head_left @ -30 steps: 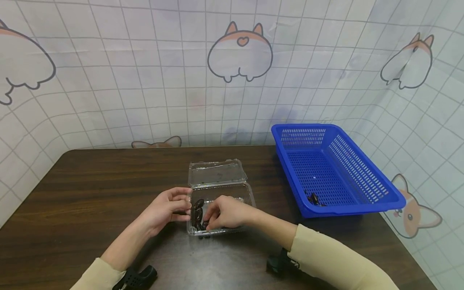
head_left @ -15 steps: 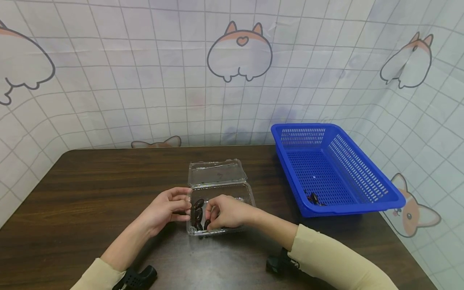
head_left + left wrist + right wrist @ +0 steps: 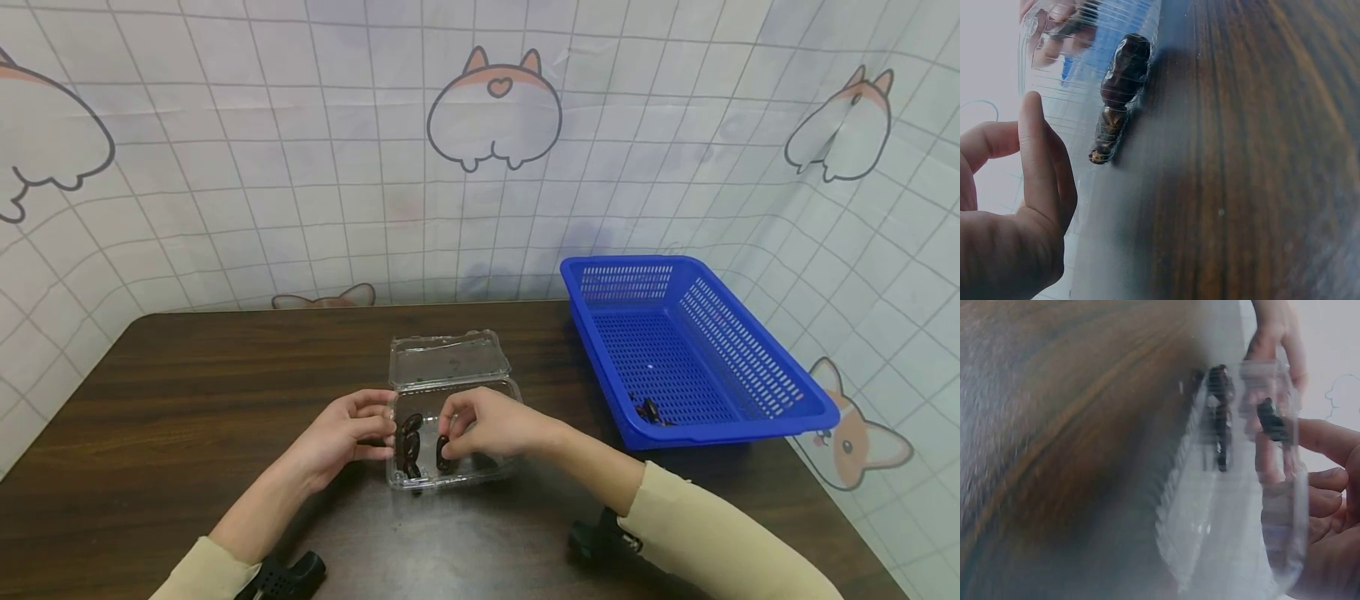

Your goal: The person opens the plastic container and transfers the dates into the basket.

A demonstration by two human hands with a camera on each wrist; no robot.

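Note:
A clear plastic clamshell box [image 3: 487,477] stands on the table with its lid folded back. Along its left side lie several dark brown, glossy oval pieces [image 3: 410,446], also visible through the wall in the left wrist view as a dark piece [image 3: 1125,72]. My right hand [image 3: 491,423] pinches one such dark oval piece [image 3: 443,454] between thumb and fingertips, over the middle of the box; the right wrist view shows this held piece [image 3: 1271,420] too. My left hand [image 3: 348,433] rests its fairly straight fingers against the box's left side.
To the right stands a blue perforated basket [image 3: 735,433] with a few small dark pieces [image 3: 651,411] in its near left corner. Brown wood-grain table [image 3: 187,400] lies around the box. A patterned sheet [image 3: 300,167] rises behind and at the right.
My right hand has lifted a dark oval piece off the box's near left part and moved right and slightly away with it. The left hand has stayed in place.

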